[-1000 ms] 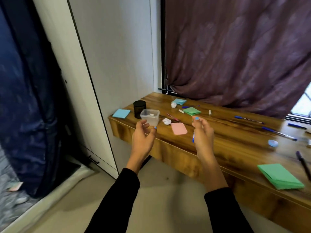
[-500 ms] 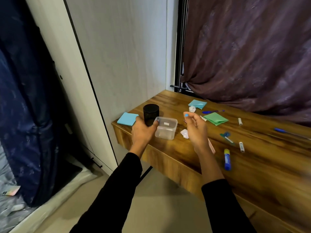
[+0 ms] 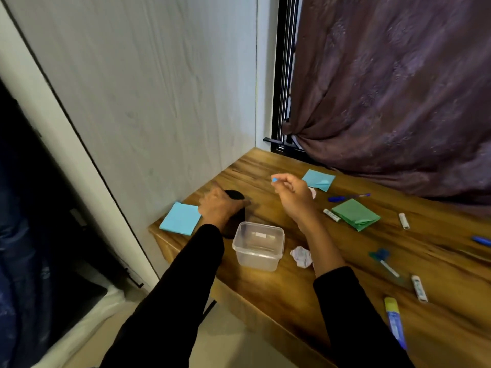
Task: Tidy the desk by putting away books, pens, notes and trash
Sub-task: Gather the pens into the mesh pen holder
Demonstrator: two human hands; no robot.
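Wooden desk (image 3: 332,301) with clear tub (image 3: 258,245), sticky notes (image 3: 180,218), pens (image 3: 345,197), crumpled paper (image 3: 300,256).

The left hand (image 3: 218,208) was motion-blurred and covered most of the black cup (image 3: 236,208); whether its fingers gripped the cup could not be told; the right forearm hid part of the crumpled paper (image 3: 300,256) (another white scrap behind the right hand (image 3: 292,193) barely showed); a blue pen (image 3: 481,240) was cut off by the right edge; print on the white tubes (image 3: 419,288) was too small to read.
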